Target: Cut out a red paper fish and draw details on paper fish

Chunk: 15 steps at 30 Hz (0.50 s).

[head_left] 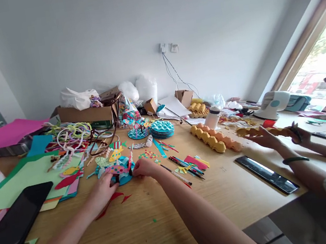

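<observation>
A paper fish craft point(124, 178) stands on the table in front of me, with a blue wavy base and several cut-out fish above it. A pink spotted paper fish point(115, 170) faces me, and a yellow one point(116, 154) rises behind it. My left hand point(104, 192) grips the craft's left side, its fingers curled and partly hidden. At the right edge, next to a red-and-white striped stick point(131, 154), my right hand point(144, 169) has its fingers pinched together; what they hold is too small to make out. Red paper scraps point(109, 203) lie just below.
Coloured pencils point(189, 167) and egg cartons point(216, 140) lie to the right. Stacked blue discs point(162, 128) and a finished-looking fish craft point(137, 129) stand behind. Left are paper sheets point(30, 173) and a black phone point(18, 221). Another person's hands point(267, 140) cut an egg carton with scissors point(295, 132).
</observation>
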Tool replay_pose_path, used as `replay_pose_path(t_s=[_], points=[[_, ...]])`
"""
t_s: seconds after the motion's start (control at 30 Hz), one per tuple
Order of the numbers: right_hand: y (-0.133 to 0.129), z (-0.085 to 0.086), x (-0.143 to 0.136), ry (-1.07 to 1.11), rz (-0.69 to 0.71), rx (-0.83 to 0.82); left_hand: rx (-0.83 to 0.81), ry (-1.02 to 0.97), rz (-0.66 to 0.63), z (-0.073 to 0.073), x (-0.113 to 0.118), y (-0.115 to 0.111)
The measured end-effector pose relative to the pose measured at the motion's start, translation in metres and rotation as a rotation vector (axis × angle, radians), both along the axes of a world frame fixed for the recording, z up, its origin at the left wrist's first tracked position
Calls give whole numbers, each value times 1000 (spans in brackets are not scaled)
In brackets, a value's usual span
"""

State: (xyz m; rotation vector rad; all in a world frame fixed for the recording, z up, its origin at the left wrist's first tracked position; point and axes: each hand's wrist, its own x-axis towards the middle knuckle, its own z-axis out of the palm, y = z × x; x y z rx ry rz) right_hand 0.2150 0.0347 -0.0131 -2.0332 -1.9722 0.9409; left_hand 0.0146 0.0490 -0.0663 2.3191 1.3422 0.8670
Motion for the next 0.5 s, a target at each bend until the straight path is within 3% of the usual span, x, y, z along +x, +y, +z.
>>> replay_pose_path(t_s=[0.13,0.3,0.5], points=[[-6,-2,18,43,-18,-25,-46,55,13,13,-15,-3],[4,-1,36,53,-87,23,-66,87,31,27,-40,-2],[20,4,36,77,-78,29,-73,177,35,40,-58,5]])
